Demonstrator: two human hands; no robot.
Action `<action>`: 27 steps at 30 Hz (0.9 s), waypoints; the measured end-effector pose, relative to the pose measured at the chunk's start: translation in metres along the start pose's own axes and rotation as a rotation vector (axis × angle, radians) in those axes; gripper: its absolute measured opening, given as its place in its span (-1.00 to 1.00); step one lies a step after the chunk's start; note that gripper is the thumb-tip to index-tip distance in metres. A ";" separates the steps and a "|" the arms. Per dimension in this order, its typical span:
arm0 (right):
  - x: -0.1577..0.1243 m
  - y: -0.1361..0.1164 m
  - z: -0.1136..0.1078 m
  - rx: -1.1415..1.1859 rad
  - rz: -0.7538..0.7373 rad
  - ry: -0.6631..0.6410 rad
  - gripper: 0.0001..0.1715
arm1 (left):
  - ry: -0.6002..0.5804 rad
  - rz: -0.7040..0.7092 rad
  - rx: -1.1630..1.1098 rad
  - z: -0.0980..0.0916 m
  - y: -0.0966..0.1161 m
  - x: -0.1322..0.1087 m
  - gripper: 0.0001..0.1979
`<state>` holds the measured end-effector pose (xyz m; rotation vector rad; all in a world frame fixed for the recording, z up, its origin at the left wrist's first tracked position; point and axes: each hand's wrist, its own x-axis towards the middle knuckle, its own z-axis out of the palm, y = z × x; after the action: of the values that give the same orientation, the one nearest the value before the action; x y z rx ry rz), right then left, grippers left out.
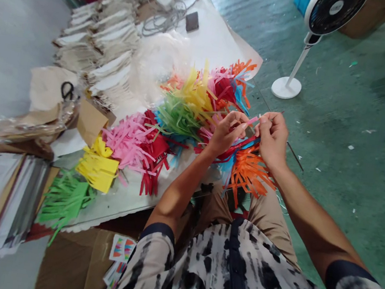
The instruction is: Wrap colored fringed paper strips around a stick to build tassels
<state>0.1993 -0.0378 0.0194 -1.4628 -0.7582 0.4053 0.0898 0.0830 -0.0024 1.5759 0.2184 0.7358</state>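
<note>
Left hand (pixel 227 133) and right hand (pixel 273 139) pinch one pink paper strip (pixel 253 120).

Head camera faces down-forward, close over left hand (pixel 226 132), right hand (pixel 273 139) (wide field).

A loose short-sleeved shirt (pixel 194 280) fills the bottom of the frame, cream with black blotches, with a dark navy placket (pixel 233 271) down its centre and dark navy sleeve bands (pixel 159 231). Khaki trousers (pixel 271 214) show above it; the left hand (pixel 226 132) and right hand (pixel 273 139) are bare.
</note>
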 end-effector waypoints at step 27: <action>0.001 0.002 0.015 -0.081 -0.109 0.066 -0.37 | -0.031 -0.103 -0.137 -0.005 0.011 -0.004 -0.61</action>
<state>0.1901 -0.0257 0.0163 -1.4956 -0.8049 0.2440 0.0807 0.0828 0.0069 1.4339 0.2199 0.6326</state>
